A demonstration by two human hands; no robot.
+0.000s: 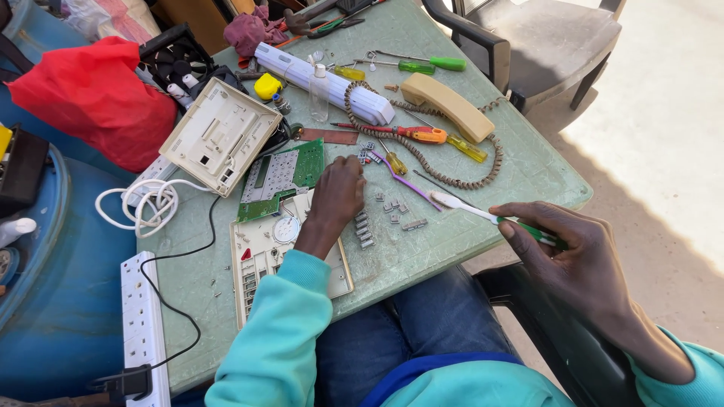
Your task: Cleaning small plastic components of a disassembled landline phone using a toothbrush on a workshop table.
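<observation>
Seen from above, a person in a teal sweatshirt sits at a green table (pixel 467 226) covered with telephone parts and tools. The right hand (pixel 581 264), at the lower right of the frame just off the table's edge, pinches the green handle of a toothbrush (pixel 483 215) between thumb and fingers. The brush's long axis runs from lower right to upper left, its white bristle end pointing in over the table toward a scatter of small grey keys (pixel 392 207); held this way, the head seems ready to scrub the small parts. The left hand (pixel 339 192), at the centre of the frame, rests knuckles up with fingers curled onto the tabletop; whether it pinches anything cannot be told. It sits just right of a green circuit board (pixel 302 166) and above a beige phone faceplate (pixel 264 256). A beige handset (pixel 445 105) with a coiled cord lies at upper centre, among several screwdrivers.
</observation>
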